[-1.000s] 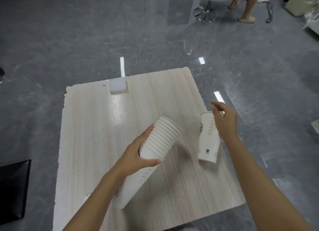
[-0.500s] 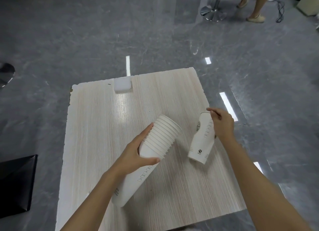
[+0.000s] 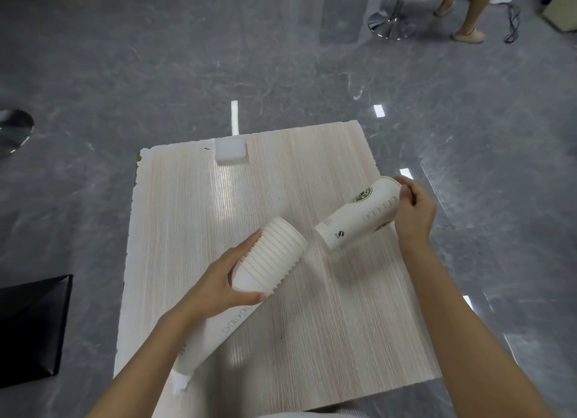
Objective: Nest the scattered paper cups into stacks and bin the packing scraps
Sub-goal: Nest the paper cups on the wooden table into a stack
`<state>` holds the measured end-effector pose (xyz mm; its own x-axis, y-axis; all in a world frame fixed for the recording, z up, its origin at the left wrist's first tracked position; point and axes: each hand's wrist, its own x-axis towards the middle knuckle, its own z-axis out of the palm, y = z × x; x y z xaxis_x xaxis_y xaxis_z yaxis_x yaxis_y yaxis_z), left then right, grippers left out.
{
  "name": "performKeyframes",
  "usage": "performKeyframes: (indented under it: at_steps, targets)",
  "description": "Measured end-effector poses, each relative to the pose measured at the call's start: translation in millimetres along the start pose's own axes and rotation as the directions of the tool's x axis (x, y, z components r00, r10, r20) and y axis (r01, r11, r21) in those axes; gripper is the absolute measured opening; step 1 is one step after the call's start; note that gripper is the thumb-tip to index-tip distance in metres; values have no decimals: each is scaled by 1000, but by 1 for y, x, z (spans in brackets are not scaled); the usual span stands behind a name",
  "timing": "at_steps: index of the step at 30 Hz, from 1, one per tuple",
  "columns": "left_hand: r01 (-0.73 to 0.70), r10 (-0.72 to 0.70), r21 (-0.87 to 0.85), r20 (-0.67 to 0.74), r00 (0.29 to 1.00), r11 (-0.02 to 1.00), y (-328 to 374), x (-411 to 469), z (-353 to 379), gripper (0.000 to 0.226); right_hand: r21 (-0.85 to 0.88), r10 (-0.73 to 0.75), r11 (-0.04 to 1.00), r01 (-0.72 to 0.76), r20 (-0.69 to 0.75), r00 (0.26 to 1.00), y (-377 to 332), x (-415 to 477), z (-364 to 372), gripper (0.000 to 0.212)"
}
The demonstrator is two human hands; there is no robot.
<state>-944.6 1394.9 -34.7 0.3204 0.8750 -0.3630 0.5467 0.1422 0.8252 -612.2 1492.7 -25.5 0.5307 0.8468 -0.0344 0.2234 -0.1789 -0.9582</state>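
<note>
Grey polished floor surrounds a pale wood-grain tabletop, our working surface. Our left hand wraps thumb and fingers round the nested stack of cups just below its ribbed rims and holds it slanted, open mouth toward the far right. Our right hand grips the loose cup at its rim end, with the base aimed at that mouth; the two are near but apart.

We judge the cups light, thin-walled and easily crushed out of round. Hold is best taken near the rolled rim, where the wall is stiffest, and with light pressure. The long stack may flex or slide apart if supported at one end only.

A white foam block lies at the table's far edge and a small white scrap beside the stack's base. Both look like packing waste not yet binned, and both lie clear of the nesting path. A black container stands on the floor at left; whether it is the bin we cannot tell.
</note>
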Motion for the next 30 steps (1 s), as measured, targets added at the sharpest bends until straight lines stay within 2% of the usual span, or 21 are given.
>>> performKeyframes:
  at_steps: [3,6,14,20,30]
  targets:
    - [-14,13,16,27,1000,1000,2,-2,-1,103,68,-6,998,8,-29,1000,-7,-6,7,29]
    - [-42,41,9,51,998,999,4,-2,0,103,67,-23,997,23,1,1000,-12,-16,17,29]
    - [-85,85,-12,68,994,996,13,-1,1,103,89,-38,996,19,212,976,-20,-55,38,29]
    - [-96,99,-45,66,993,994,14,0,3,102,128,-93,991,45,394,914,-22,-92,51,28]
    - [-111,116,-136,28,993,984,17,-7,3,102,112,-96,993,45,505,858,-30,-125,58,29]
